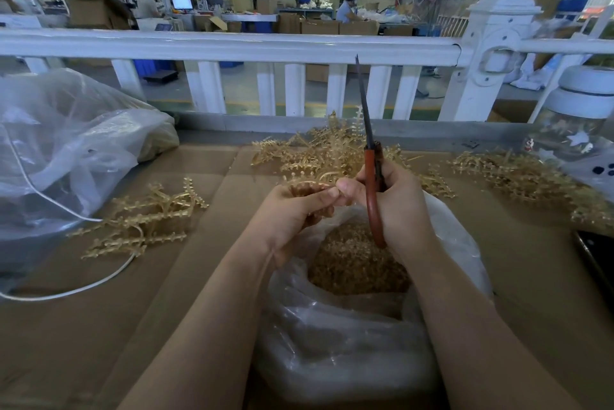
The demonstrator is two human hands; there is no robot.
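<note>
Work at a cardboard-covered desk [99, 343], seen from the head camera.

**Hands.** At frame centre the right hand [395, 203] curls round the red handles of a pair of scissors [369, 160]. The dark blades lie together and point up, crossing in front of the white railing [232, 47]. The left hand [292, 213], just left of it, pinches a small gold plastic sprig [300, 185] in curled fingers. The fingertips of the two hands meet.

**Below the hands.** An open clear plastic bag [332, 343] lies between the forearms, its mouth directly under the hands. It holds a heap of small gold pieces [355, 263].

**Surroundings.**
- A central pile of gold sprigs [319, 150] lies just behind the hands, partly hidden by them and by the scissors.
- A second pile [146, 220] lies at centre left, and a third [518, 177] at centre right.
- A large crumpled plastic bag [66, 144] fills the left of the frame.
- A white cable [83, 286] runs from under that bag across the desk and beneath the left pile.
- A glass jar with a white lid [578, 117] stands at the right edge.
- A dark flat object [594, 257] lies below the jar, cut off by the frame.

Beyond the railing, in the upper frame, are cartons and seated workers.
</note>
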